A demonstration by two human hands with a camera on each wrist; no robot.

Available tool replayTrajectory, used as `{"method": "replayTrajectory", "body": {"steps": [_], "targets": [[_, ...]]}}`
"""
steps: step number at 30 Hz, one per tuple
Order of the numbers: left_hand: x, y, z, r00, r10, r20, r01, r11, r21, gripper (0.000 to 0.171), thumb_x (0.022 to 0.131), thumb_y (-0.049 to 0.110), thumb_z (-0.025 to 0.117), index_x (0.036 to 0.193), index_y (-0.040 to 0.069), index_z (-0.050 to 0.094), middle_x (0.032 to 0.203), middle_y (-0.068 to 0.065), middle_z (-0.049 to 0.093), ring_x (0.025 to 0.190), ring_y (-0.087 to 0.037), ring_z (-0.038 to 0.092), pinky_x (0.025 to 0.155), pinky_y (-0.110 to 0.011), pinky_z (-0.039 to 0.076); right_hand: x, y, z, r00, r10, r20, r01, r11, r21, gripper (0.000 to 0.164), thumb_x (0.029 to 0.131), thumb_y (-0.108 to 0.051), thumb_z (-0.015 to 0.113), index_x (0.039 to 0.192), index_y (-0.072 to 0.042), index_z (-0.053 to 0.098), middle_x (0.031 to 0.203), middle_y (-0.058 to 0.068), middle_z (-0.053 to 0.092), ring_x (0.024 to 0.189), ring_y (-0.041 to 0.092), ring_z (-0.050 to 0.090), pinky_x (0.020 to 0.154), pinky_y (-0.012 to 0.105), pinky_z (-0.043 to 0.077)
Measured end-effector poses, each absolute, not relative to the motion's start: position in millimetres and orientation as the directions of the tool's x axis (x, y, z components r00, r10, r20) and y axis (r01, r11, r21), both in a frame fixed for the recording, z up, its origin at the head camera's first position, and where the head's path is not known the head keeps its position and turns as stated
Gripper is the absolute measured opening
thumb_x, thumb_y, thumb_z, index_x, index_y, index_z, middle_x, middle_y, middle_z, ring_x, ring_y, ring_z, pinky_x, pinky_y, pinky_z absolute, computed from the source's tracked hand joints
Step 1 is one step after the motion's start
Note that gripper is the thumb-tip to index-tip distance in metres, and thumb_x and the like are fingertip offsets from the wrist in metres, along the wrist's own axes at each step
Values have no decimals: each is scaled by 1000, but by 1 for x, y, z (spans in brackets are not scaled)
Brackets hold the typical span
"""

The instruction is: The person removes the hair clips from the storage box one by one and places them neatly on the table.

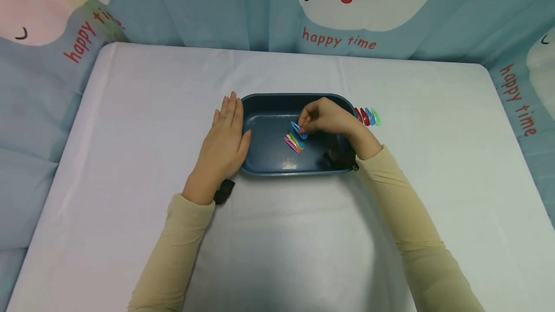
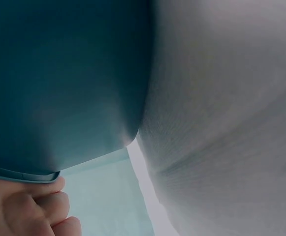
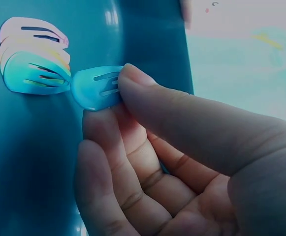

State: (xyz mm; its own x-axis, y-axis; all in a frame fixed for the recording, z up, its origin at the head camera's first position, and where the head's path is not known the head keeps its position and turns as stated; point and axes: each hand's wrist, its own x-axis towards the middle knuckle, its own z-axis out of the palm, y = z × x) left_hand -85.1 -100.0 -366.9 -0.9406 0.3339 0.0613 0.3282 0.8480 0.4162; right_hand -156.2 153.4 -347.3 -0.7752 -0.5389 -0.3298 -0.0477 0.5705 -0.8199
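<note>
A dark blue tray [image 1: 269,168] lies on the white table. Inside it, several hair clips [image 1: 293,143] in pink, yellow and blue overlap in a small stack. My right hand [image 1: 327,119] reaches over the tray's right side and pinches a blue hair clip [image 3: 96,87] between thumb and fingertips, just beside the stack. My left hand [image 1: 223,141] rests along the tray's left rim with its fingers straight; in the left wrist view, fingers [image 2: 54,211] show next to the rim.
Outside the tray's right end, several hair clips [image 1: 367,117] in red, blue and green lie in a row on the white tablecloth [image 1: 442,167]. A light blue curtain [image 1: 208,8] with printed cartoon figures hangs behind the table.
</note>
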Motion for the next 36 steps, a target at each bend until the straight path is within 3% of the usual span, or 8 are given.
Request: {"method": "replayTrajectory", "body": {"steps": [15,25,36], "targets": [[-84,-100,-369,-941,335,49,324,850,416,64,100,25,36,147,-8,8,156,-19,-2,142,-23,-10,113,-45,4,-154,167,-353,-809,-516,-279,-17,496,-868,10,84,0,68,88,8,64,76,7,67,71,20,62,68,29,51],[-82,-100,-371,-942,330,52,321,850,419,65,100,25,37,147,-8,8,156,-18,-1,143,-26,-6,113,-45,5,-151,174,-355,-849,-472,-235,11,430,-903,11,82,-3,71,88,5,65,75,6,66,69,17,60,66,29,49],[-83,-100,-369,-942,330,67,327,848,418,65,100,25,38,147,-8,8,156,-18,-1,143,-27,-5,113,-46,6,-148,180,-351,-855,-491,-167,15,299,-954,12,84,-2,69,90,7,64,78,7,64,73,22,62,74,32,53]]}}
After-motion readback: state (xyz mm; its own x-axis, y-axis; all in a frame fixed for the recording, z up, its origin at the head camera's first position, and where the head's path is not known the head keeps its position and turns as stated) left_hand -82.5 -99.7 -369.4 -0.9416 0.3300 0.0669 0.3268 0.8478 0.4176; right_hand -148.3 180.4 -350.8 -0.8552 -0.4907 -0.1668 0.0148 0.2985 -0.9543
